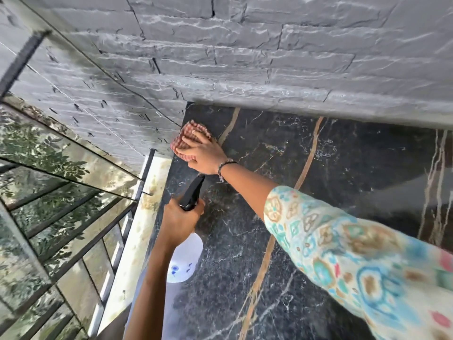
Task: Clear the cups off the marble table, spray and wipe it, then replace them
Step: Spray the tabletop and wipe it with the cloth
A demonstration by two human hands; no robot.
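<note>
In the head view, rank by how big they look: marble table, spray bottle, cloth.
1. Marble table, largest by far.
2. Spray bottle, held in the left hand; it sits nearer the camera, which inflates it.
3. Cloth, mostly covered by the right hand.

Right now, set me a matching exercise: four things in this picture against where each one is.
Things:
1. red checked cloth
2. white spray bottle with black trigger head
3. dark beaded bracelet
4. grey stone wall

Places:
A. on the right wrist
B. behind the black marble table, along its far edge
C. gripped in the left hand
D. under the right hand, at the table's far left corner

Pairs: 1-D, 2-C, 3-A, 4-B
</note>
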